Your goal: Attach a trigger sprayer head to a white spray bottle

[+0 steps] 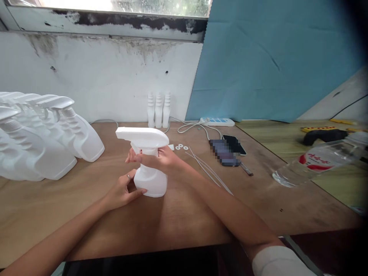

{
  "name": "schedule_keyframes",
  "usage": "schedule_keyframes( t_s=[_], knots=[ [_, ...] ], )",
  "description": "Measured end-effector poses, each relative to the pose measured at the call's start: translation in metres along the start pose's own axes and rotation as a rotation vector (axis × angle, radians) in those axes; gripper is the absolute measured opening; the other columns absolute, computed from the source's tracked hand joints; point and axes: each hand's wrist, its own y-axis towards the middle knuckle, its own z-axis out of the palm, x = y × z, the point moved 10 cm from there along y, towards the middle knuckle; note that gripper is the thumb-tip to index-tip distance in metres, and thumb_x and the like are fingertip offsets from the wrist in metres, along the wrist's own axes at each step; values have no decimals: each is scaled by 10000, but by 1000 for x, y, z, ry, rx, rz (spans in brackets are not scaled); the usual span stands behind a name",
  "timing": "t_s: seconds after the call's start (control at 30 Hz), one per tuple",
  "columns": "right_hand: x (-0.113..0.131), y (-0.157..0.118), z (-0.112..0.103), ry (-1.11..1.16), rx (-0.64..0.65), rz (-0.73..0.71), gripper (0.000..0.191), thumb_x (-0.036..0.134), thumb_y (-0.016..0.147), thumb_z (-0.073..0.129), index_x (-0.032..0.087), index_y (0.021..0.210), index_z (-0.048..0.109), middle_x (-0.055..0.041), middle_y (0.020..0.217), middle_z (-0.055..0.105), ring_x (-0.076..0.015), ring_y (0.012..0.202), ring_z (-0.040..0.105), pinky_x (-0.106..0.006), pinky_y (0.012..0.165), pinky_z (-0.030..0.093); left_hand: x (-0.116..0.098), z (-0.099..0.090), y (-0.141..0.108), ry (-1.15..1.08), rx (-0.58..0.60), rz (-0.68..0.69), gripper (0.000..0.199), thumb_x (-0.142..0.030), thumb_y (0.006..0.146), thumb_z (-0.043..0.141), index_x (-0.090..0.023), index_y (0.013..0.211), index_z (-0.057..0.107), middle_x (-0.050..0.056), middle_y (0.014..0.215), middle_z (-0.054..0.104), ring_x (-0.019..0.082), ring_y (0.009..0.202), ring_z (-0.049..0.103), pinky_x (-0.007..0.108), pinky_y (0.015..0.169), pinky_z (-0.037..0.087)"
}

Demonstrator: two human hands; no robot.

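Steadying white spray bottle [150, 182] upright on wooden table [178, 214], mid-table, close in front of you. Your left hand [122, 191] is cupping bottle's base, fingers curled round it. Your right hand [161, 159] is closing round collar under trigger head [142, 137]. Likely you are seating head on neck; next move probably calling for firm twist with base kept still. Finished bottles [43, 134] are lying at left.

stained white wall [100, 76] | window [129, 5] above | blue sheet [273, 57] | wooden table [178, 214]
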Motion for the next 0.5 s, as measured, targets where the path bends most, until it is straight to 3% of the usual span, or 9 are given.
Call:
schedule_keyframes(
  t_s=[0.13,0.2,0.27,0.33,0.4,0.5],
  knots=[
    [-7,-14,7,-300,45,-24,497,406,860,675,197,1287,532,-119,1245,620,-257,1169,585,-437,973,495,2,-28,-31,282,-132,-75,332,-454,842,634,-202,1048,569,40,895,682,229,828,636,338,735,522],
    [-6,-33,10,-559,31,-192,714,386,825,718,184,1428,394,-170,1409,510,-286,1305,482,-475,1067,429,6,-51,-52,421,-237,-147,316,-493,841,617,-211,968,553,17,833,668,224,799,634,321,703,509],
    [-19,-58,10,-837,-27,-266,562,244,919,577,154,1437,378,-190,1433,488,-268,1344,445,-483,1110,384,11,-79,-78,553,-373,-253,330,-533,825,617,-224,873,511,-20,713,628,209,702,624,304,644,490],
    [-36,-82,25,-1023,68,-338,456,101,921,463,140,1374,440,-165,1329,585,-238,1278,505,-486,1118,367,16,-110,-106,670,-510,-371,377,-569,796,634,-236,809,459,-53,593,562,194,572,592,298,577,460],
    [-55,-100,39,-1119,210,-353,392,72,902,450,131,1284,512,-145,1236,643,-227,1182,554,-471,1091,385,19,-137,-129,751,-625,-466,397,-587,782,644,-241,800,450,-57,565,563,202,531,595,305,550,444],
    [-73,-108,48,-1129,335,-280,322,70,884,455,133,1175,579,-121,1140,674,-222,1064,567,-422,1010,431,14,-168,-149,856,-768,-489,381,-591,777,649,-238,761,506,-19,593,627,234,538,626,313,509,418]
  ],
)
